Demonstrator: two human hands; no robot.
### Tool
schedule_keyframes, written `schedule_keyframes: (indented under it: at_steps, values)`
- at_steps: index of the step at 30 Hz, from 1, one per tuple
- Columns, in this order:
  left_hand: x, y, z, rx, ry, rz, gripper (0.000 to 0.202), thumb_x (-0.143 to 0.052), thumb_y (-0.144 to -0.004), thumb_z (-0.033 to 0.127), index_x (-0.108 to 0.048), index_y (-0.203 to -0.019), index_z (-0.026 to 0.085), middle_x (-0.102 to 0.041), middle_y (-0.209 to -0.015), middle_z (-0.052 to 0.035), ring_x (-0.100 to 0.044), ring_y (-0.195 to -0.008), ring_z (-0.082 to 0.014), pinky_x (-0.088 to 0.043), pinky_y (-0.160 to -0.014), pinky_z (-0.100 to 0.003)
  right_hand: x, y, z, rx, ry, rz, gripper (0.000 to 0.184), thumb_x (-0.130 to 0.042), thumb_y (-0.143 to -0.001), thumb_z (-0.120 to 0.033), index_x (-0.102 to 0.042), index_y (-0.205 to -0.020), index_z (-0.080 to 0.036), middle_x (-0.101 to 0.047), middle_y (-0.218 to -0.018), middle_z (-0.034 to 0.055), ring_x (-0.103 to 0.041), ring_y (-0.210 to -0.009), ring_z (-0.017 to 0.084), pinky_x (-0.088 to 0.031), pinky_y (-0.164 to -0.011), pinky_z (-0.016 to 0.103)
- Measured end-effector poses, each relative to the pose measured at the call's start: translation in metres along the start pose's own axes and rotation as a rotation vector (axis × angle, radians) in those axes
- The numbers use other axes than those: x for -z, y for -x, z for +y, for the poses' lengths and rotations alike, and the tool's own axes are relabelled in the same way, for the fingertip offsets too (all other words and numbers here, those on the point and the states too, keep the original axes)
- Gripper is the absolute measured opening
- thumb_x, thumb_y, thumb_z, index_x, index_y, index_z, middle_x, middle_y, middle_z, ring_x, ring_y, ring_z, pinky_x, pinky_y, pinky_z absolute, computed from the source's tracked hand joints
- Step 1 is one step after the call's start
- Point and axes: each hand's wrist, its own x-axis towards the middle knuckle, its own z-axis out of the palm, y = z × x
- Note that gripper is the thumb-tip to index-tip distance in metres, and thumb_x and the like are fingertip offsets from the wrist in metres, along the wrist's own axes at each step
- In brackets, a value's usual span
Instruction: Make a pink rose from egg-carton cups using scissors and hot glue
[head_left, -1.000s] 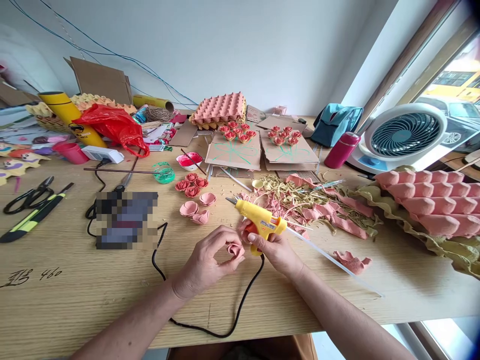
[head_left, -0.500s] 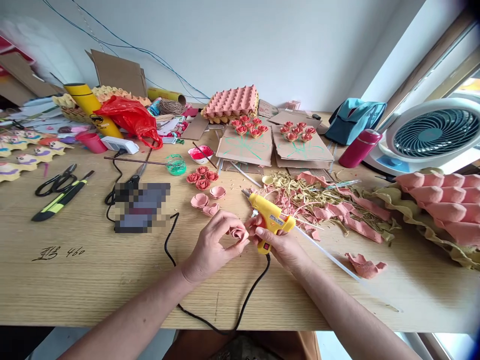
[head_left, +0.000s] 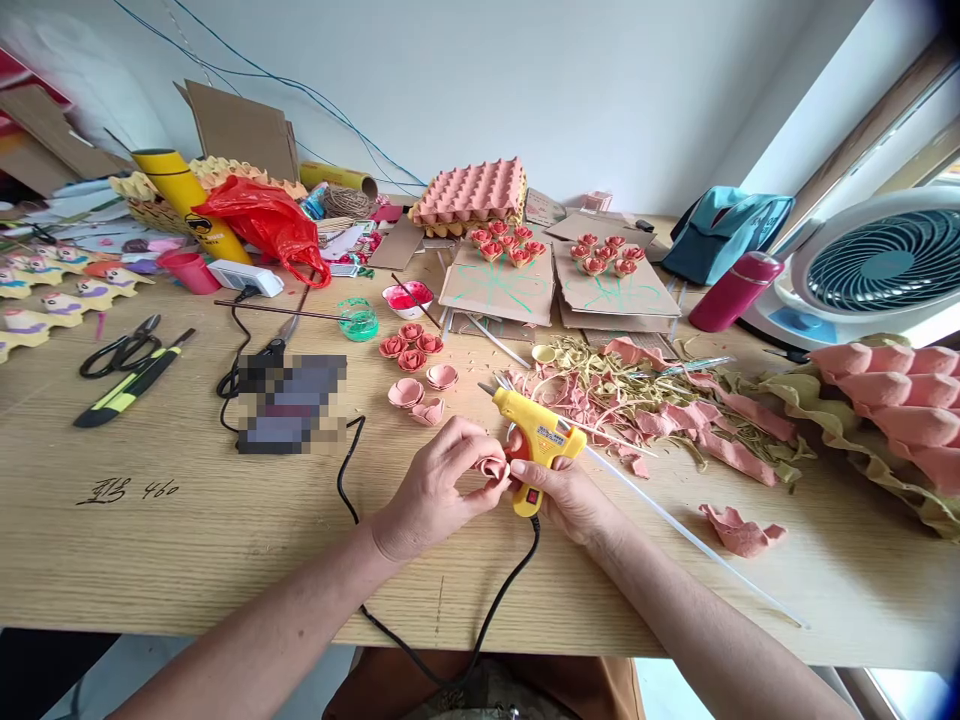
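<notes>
Between the thumb and fingers of my left hand is a pink egg-carton flower, with curled petals showing. My right hand is wrapped round the handle of a yellow hot glue gun, its nozzle tilted up to the left. The right fingertips come up to the flower's edge. A long clear glue stick trails from the gun's rear, and a black cord hangs from its handle. Just beyond my left hand lie pink carton cups and several painted red flowers.
Carton scraps spread right of the gun, with a torn pink piece nearer me. Stacked egg trays and a fan stand at right. Scissors and a utility knife lie left. Cardboard pieces bear red flowers.
The camera view has shifted slightly. My right fingertips have come closer to the flower, which is still in my left hand. The glue gun stays in my right hand.
</notes>
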Motion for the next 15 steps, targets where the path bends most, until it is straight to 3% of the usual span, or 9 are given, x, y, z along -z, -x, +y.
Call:
schedule_keyframes:
  at_steps: [15]
  values:
    - [0.0010,-0.0042,0.0012,-0.044,0.043,-0.025,0.017,-0.059,-0.081,0.004,-0.056,-0.086,0.020,-0.054,-0.087,-0.0007,-0.059,-0.079,-0.0128,-0.053,-0.074,-0.026,0.0004,0.0014,0.0021,-0.012,-0.026,0.051,0.036,-0.090,-0.065,-0.033,-0.066,-0.091,-0.024,-0.065,-0.081,-0.0019,-0.065,-0.072,0.015,-0.055,-0.068,0.028]
